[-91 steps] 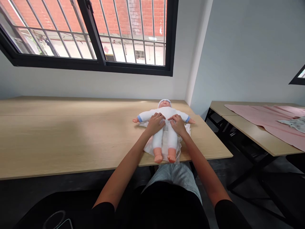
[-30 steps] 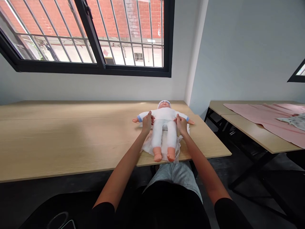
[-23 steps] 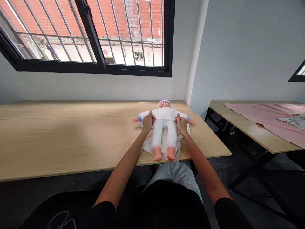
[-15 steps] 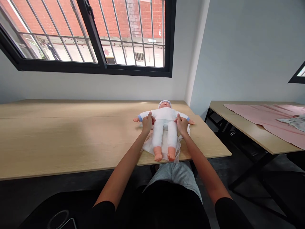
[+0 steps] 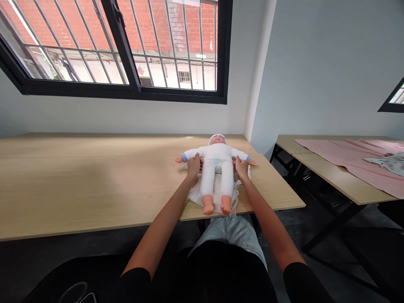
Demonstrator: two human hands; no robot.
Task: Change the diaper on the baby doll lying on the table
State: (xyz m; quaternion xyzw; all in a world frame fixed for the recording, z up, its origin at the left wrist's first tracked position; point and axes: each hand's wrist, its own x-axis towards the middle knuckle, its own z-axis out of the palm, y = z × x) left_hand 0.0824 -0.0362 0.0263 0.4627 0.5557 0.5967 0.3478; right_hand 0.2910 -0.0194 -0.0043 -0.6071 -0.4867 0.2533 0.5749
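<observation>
From here I see the doll [image 5: 217, 152] lying face up on the worktop [image 5: 94, 185], white-clad, blue-cuffed, arms spread, over crumpled white sheeting [image 5: 217, 189].

Just right of centre, the doll [image 5: 217, 156] wears plain white with blue cuffs [image 5: 184, 158]; its cap [image 5: 217, 136], small in view, seems white with dark marks. The table [image 5: 94, 185] at left is pale tan wood grain. Far right, the cloth [image 5: 350, 158] is pink. Upper left, the window frame [image 5: 183, 95] is black, the brick wall [image 5: 148, 25] reddish.
</observation>
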